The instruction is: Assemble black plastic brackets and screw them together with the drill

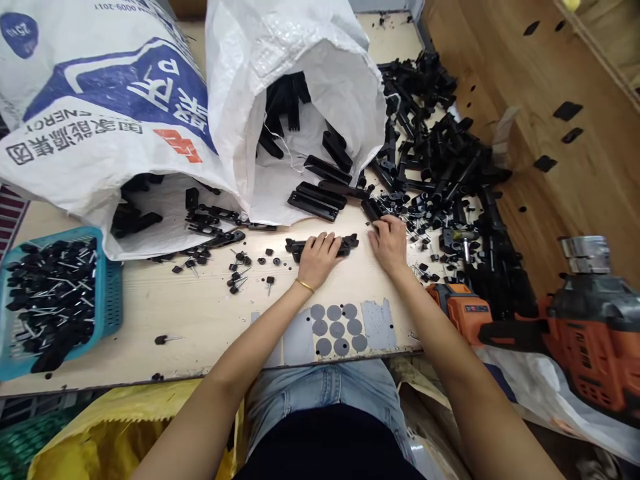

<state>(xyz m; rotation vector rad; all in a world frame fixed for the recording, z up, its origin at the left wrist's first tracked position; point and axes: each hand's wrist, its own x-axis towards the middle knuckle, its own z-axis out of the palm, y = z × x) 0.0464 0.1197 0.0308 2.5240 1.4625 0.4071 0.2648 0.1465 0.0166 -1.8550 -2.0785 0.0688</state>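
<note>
My left hand (317,256) lies over a long black plastic bracket (350,243) on the pale worktable (200,313), fingers curled down on it. My right hand (389,241) rests just to the right, its fingertips curled at the edge of a pile of black plastic parts (440,173); what they pinch is too small to name. Small black screw knobs (239,272) lie scattered to the left of my left hand.
Two open white woven sacks (280,60) with black parts lie at the back. A blue basket (107,300) of knobbed screws stands far left. An orange power tool (590,340) lies at the right, by a wooden board. Grey round pads (337,329) mark the table's front edge.
</note>
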